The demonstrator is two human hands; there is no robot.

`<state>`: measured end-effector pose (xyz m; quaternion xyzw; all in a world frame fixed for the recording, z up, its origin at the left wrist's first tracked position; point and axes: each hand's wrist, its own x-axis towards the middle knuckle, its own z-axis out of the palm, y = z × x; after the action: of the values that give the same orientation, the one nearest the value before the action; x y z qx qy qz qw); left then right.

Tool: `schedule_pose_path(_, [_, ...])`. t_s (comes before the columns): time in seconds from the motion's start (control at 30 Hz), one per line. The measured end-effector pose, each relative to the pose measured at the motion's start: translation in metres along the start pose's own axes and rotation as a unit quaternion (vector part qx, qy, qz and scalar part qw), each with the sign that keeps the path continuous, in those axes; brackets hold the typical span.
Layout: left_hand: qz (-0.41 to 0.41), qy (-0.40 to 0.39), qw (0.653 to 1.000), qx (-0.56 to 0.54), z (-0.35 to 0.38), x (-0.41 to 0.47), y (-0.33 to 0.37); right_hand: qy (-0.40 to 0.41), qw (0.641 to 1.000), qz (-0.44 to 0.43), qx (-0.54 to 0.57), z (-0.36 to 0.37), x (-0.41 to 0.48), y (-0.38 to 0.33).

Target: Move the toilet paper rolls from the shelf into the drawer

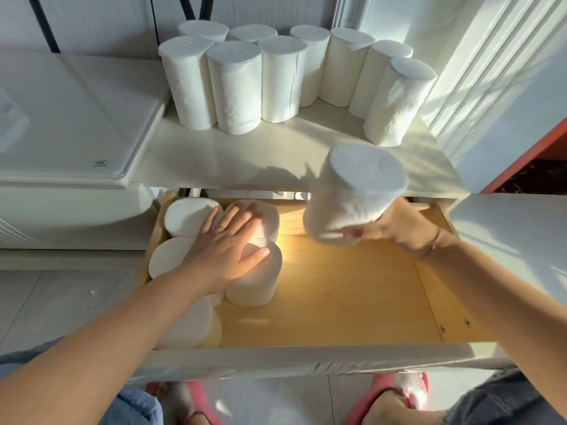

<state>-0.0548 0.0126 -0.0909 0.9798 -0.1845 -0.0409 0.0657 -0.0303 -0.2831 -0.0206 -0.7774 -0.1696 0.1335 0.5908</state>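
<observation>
Open drawer [352,289] — rolls standing in its left end with the left hand [224,250] spread flat on their tops; right hand [402,228] clasping one blurred roll [356,191] above the drawer's back edge — nine rolls [276,75] upright along the shelf's [245,157] back edge.

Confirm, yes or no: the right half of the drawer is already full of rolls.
No. The drawer shows bare wood on its right; rolls stand only along its left.

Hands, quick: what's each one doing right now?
Left hand: open, flat on the rolls in the drawer.
Right hand: closed around a toilet paper roll above the drawer.
</observation>
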Motion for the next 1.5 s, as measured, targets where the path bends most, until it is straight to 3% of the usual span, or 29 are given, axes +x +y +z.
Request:
schedule_pose_path(0.07, [0.007,-0.002,1.000,0.000,0.000,0.000,-0.001,-0.055,0.998,0.037,-0.008,0.017,-0.008,0.018])
schedule_pose_path(0.37, [0.014,0.005,1.000,-0.006,0.002,-0.001,-0.003,-0.125,0.960,0.191,-0.162,0.042,-0.018,0.089])
schedule_pose_path(0.63, [0.020,0.009,1.000,-0.017,0.004,-0.002,-0.004,-0.272,0.897,0.201,-0.284,0.037,-0.030,0.083])
schedule_pose_path(0.73, [0.019,0.013,0.999,-0.029,0.002,-0.004,-0.002,-0.321,0.886,0.307,-0.131,0.026,-0.032,0.067])
schedule_pose_path(0.8, [0.018,0.015,0.999,-0.028,0.001,-0.004,-0.002,-0.313,0.871,0.379,0.009,0.018,-0.032,0.054])
schedule_pose_path(0.87, [0.015,0.016,1.000,-0.018,0.001,-0.004,-0.001,-0.283,0.863,0.414,0.064,0.017,-0.032,0.046])
schedule_pose_path(1.5, [0.018,0.023,1.000,0.001,-0.002,-0.005,-0.001,-0.241,0.889,0.381,0.080,0.126,-0.016,0.030])
